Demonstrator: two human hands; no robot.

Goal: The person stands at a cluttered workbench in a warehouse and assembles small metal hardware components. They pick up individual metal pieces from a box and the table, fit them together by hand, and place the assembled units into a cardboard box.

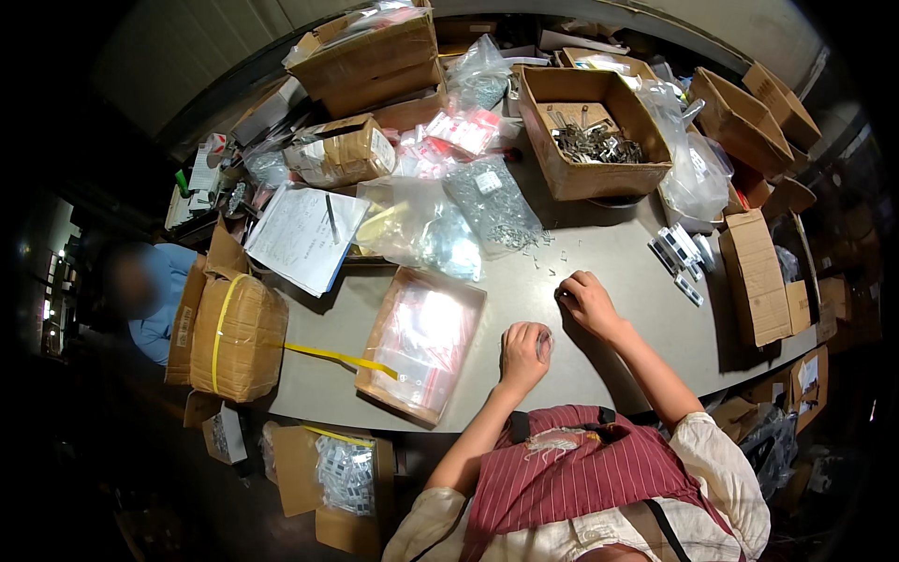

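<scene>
My left hand (524, 354) is closed above the near part of the table, fingers curled around a small clear plastic bag (545, 346) whose edge shows at its right side. To the right and farther out, my right hand (587, 303) rests low over the tabletop with its fingertips drawn together; what they pinch, if anything, is too small to make out. Just beyond lie loose screws (538, 242), spilling from a clear bag of screws (492, 201). Left of my left hand is a shallow cardboard tray (367, 377) with flat clear zip bags (426, 328) in it.
An open carton (585, 180) of metal parts stands at the back. A clipboard with paper (304, 229) and a taped carton (239, 337) are at left, beside a person in blue (169, 300). Metal pieces (676, 253) lie at right, near another carton (749, 276).
</scene>
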